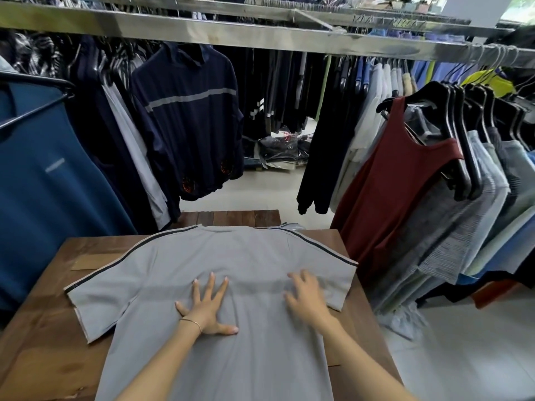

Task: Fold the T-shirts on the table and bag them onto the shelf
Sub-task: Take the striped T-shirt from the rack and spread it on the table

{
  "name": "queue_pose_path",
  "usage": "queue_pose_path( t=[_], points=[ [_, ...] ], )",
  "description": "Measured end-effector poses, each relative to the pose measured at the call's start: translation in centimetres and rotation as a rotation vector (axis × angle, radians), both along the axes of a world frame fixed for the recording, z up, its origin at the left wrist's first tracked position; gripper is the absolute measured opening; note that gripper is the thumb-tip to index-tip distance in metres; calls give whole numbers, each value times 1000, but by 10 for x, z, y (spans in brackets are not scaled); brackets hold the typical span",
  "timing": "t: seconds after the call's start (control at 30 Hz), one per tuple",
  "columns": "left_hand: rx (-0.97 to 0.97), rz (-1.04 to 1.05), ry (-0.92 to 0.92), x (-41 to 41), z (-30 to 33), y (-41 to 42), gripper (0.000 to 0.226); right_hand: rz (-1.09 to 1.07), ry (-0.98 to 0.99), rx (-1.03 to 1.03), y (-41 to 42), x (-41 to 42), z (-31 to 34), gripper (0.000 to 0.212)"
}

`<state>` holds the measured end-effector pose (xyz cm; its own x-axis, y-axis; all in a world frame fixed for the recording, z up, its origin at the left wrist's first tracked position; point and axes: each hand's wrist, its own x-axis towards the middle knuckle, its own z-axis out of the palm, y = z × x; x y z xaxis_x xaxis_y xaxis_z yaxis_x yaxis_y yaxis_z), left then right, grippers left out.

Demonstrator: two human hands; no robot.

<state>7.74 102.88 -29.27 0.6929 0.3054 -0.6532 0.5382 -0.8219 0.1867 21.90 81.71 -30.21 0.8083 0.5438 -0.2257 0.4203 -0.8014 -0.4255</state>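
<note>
Flat left hand (207, 306) and right hand (305, 293), grasping nothing, smooth an unfolded grey T-shirt (249, 256) at lower centre on the tabletop (43, 328); folding, bagging remain

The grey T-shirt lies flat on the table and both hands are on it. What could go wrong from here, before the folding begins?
1. The right sleeve reaches the table edge; it might slip over and drag the grey T-shirt askew.
2. The left hand presses flat while the right hand looks blurred, probably sweeping; uneven smoothing could push creases into the cloth.
3. The hanging red tank top is close on the right and might snag an arm.
</note>
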Motion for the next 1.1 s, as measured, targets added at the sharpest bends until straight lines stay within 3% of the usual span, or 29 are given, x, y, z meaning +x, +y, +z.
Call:
queue_pose_path(
  t=[0.1,0.2,0.3,0.37,0.47,0.57,0.73,0.9,0.97,1.03,1.1],
  points=[
    [-8,-4,-11,-2,0,3,121,111,120,-219,1,-13,-8,94],
    [-17,-31,-36,-12,-2,15,126,130,97,-237,-8,-6,-12,136],
    [16,32,-84,-32,-7,33,136,156,109,-246,-11,2,-11,142],
    [66,136,-136,-52,-17,49,121,166,99,-257,-10,1,-8,142],
    [135,263,-216,-82,-28,75,97,159,63,-262,-11,-2,-8,140],
    [193,279,-239,-103,-35,92,88,174,56,-284,-10,-1,-7,137],
    [187,276,-165,-86,-29,95,85,187,88,-358,0,14,-4,87],
    [205,232,-138,-60,-10,100,79,124,-43,-471,28,16,6,69],
    [251,169,-276,-61,-15,83,73,119,-158,-378,41,-2,4,60],
    [176,148,-447,-66,-26,56,83,160,-278,-187,47,-29,-9,53],
    [160,65,-489,-73,-42,27,91,188,-176,-58,45,-64,-26,53]
  ],
)
